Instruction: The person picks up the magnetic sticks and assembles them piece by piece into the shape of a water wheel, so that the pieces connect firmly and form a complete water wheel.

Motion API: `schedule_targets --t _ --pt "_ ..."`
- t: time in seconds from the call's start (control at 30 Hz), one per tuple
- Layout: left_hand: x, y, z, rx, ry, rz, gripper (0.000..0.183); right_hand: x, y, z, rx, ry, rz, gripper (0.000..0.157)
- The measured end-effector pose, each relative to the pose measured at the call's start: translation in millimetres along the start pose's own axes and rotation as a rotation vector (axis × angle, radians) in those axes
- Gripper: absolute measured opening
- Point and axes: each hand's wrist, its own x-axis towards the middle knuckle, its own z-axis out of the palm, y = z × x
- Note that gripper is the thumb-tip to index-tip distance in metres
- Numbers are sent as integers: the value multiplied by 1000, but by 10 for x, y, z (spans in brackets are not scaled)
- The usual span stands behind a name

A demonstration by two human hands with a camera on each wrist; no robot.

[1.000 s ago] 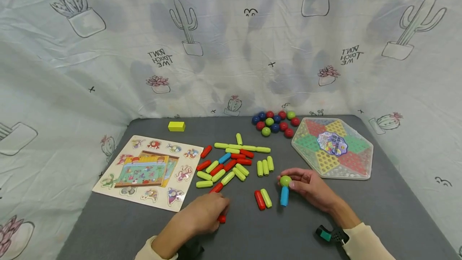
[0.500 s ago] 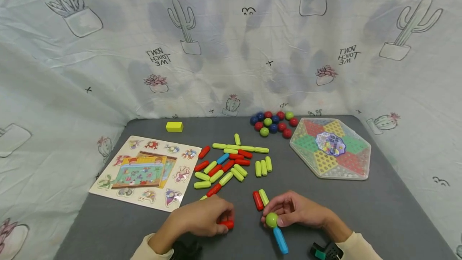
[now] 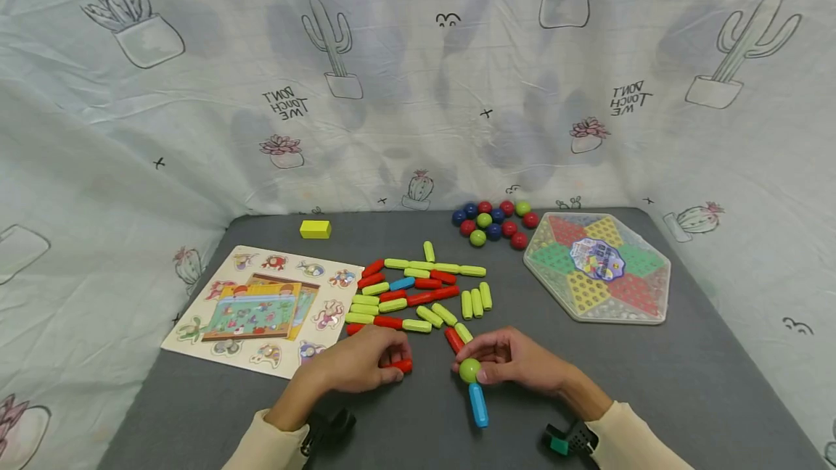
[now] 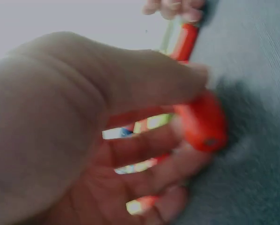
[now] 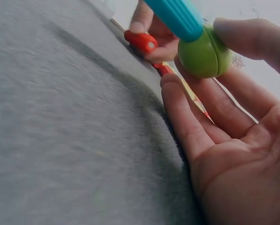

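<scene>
My left hand (image 3: pixel 369 357) grips a short red rod (image 4: pixel 204 123) between thumb and fingers, low over the grey table. The rod's end, with a small dark hole, pokes out past the thumb. To its right, my right hand (image 3: pixel 522 361) pinches a green ball (image 5: pixel 204 54) between thumb and fingers. A blue rod (image 3: pixel 479 406) is joined to that ball and points toward me. Just behind the right fingertips lie a red rod (image 3: pixel 453 340) and a lime rod (image 3: pixel 464 333). A loose cluster of lime, red and blue rods spreads behind both hands, including a blue rod (image 3: pixel 401 283).
A wooden picture board (image 3: pixel 326 354) with sea animals lies at the left. At the back stand a yellow block (image 3: pixel 316 229) and a group of red, blue and green balls (image 3: pixel 494 231). A hexagonal game board (image 3: pixel 636 260) lies at the right.
My right hand has come left and nearer to me with the ball and blue rod. The left hand has shifted slightly with its red rod. Several table rods now lie at different angles, closer together.
</scene>
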Motion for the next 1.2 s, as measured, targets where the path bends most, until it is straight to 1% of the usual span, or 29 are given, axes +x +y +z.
schedule_targets --t 0.1,0.17,0.27,0.33,0.43,0.67,0.77,0.93,1.1,1.2 --pt "87 -91 25 2 80 11 11 83 -8 -59 -53 43 -4 39" --pt "131 -118 41 20 125 18 10 134 -15 -97 -102 78 -14 40" --pt "175 -121 72 42 171 21 12 199 -23 -128 -166 143 -4 41" --pt "193 -100 94 47 191 30 14 230 -22 -129 -186 178 6 41" --pt "213 -46 135 40 195 44 16 255 -10 -103 -196 211 13 42" --pt "257 118 235 -46 154 58 17 260 28 -3 -171 253 -10 43" --pt "281 160 285 -52 176 53 18 257 27 37 -185 265 -15 43" --pt "304 193 361 -71 219 22 17 258 27 82 -263 265 -36 42" --pt "320 210 431 -130 233 6 16 238 62 104 -302 303 -55 40" --pt "325 214 465 -166 239 13 15 189 77 120 -316 321 -72 38"
